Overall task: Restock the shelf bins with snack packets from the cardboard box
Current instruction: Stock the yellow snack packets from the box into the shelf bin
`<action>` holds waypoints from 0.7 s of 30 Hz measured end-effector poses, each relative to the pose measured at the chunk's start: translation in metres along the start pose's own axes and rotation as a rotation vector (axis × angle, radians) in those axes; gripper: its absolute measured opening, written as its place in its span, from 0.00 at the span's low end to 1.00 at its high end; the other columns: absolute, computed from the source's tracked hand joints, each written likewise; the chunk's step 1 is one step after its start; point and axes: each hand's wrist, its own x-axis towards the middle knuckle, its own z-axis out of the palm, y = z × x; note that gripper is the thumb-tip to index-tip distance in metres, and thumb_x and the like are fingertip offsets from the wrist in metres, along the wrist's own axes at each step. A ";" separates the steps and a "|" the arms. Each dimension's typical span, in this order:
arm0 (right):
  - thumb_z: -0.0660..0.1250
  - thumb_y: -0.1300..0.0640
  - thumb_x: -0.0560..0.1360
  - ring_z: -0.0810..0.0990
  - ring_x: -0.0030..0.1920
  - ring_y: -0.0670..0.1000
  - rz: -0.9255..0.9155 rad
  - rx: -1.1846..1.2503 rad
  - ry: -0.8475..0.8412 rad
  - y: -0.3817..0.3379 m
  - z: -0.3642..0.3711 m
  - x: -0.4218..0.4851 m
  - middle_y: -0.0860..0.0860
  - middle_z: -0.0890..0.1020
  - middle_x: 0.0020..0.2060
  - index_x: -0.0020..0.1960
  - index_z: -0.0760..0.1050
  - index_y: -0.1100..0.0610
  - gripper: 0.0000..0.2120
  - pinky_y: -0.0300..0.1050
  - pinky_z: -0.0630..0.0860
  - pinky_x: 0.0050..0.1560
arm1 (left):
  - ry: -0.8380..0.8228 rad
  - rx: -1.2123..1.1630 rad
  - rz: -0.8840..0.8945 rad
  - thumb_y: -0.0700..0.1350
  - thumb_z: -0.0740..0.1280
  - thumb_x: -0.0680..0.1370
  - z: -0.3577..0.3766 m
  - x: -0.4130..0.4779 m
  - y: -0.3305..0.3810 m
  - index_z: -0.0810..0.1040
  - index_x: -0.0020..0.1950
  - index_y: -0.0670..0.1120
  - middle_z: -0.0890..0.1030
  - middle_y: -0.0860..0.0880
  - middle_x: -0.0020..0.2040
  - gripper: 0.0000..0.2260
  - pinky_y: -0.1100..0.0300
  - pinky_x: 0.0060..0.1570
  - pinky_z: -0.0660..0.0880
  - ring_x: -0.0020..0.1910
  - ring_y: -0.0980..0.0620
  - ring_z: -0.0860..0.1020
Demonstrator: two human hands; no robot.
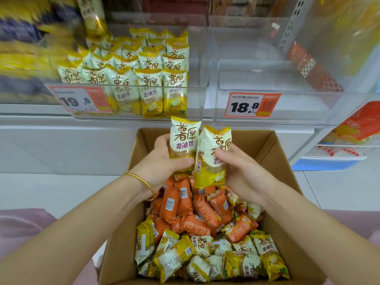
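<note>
Over the open cardboard box (273,145), my left hand (162,161) grips a yellow-and-white snack packet (184,138) held upright. Beside it, my right hand (236,167) grips a second yellow-and-white packet (211,159), tilted slightly left. The two packets touch. The box holds several orange packets (185,208) in its middle and several yellow-and-white packets (216,256) at its near end. Above the box, the left clear shelf bin (197,58) is filled with rows of the same yellow-and-white packets (150,79). The right clear bin (267,79) looks nearly bare.
Price tags reading 19.8 (82,99) and 18.8 (253,104) hang on the bin fronts. A white shelf ledge (61,120) runs below the bins. At right, a wire rack (339,149) holds orange packs. Blurred yellow goods fill the far left shelf.
</note>
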 end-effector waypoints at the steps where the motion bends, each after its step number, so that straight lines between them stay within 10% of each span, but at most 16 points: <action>1: 0.77 0.48 0.65 0.74 0.66 0.60 -0.040 0.028 -0.041 -0.007 0.005 0.003 0.58 0.76 0.65 0.69 0.70 0.57 0.36 0.62 0.70 0.66 | -0.002 0.010 0.041 0.34 0.74 0.69 -0.002 0.000 0.006 0.61 0.70 0.44 0.79 0.46 0.57 0.34 0.51 0.57 0.76 0.56 0.49 0.79; 11: 0.79 0.44 0.60 0.80 0.55 0.57 -0.308 -0.224 -0.258 -0.107 0.103 0.089 0.59 0.79 0.59 0.67 0.71 0.60 0.41 0.53 0.79 0.48 | 0.032 0.126 0.443 0.37 0.70 0.65 -0.079 0.009 0.103 0.69 0.70 0.49 0.78 0.47 0.61 0.33 0.49 0.61 0.74 0.60 0.49 0.77; 16: 0.77 0.47 0.64 0.81 0.52 0.57 -0.306 -0.236 -0.196 -0.136 0.144 0.162 0.57 0.80 0.56 0.64 0.73 0.61 0.34 0.56 0.80 0.50 | 0.640 0.856 0.534 0.46 0.67 0.73 -0.132 0.026 0.114 0.65 0.73 0.47 0.65 0.46 0.70 0.29 0.54 0.70 0.58 0.70 0.47 0.61; 21: 0.68 0.53 0.75 0.82 0.41 0.52 -0.265 -0.209 -0.118 -0.140 0.177 0.240 0.52 0.82 0.42 0.51 0.75 0.56 0.08 0.51 0.79 0.46 | 0.737 1.284 0.533 0.47 0.60 0.77 -0.170 0.049 0.094 0.72 0.68 0.42 0.67 0.40 0.72 0.20 0.45 0.71 0.55 0.73 0.39 0.60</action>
